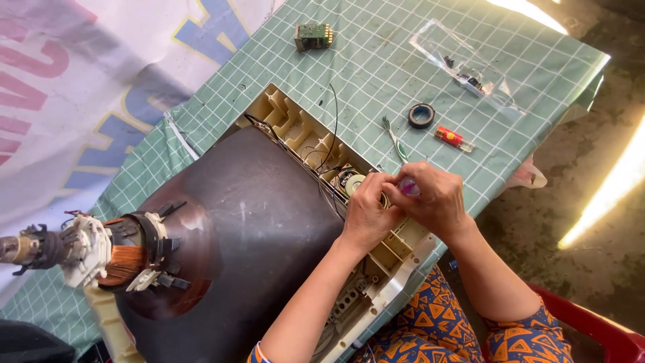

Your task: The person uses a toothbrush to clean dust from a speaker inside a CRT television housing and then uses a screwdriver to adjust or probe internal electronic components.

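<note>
Far left of the frame: the neck of the picture tube point(40, 247) points left, with a white plastic collar and a copper-wound yoke point(124, 264) just behind it. Centre left: the dark funnel of the picture tube point(255, 215) lies face down inside a beige plastic cabinet front point(289, 121), which rests on the worktop point(376, 67), covered with a green grid-patterned cloth. Black wires point(332, 128) run along the upper edge of the cabinet front toward a small round speaker point(349, 181) set in its frame. Top centre: a small green circuit board point(314, 36) lies alone on the cloth. Centre: your left hand point(366, 212) sits at the cabinet edge right beside the speaker, fingers curled narrow and pinching at something too small to make out. Your right hand point(437, 198) touches the left, fingers closed around a small pink-purple object point(408, 187), mostly hidden. Just above the hands: a green-handled toothbrush point(395, 140), then a roll of black tape point(421, 115), then a red lighter point(451, 138). Upper right: a clear plastic bag point(470, 67) holding small parts. Lower right: a red chair edge point(591, 323).
</note>
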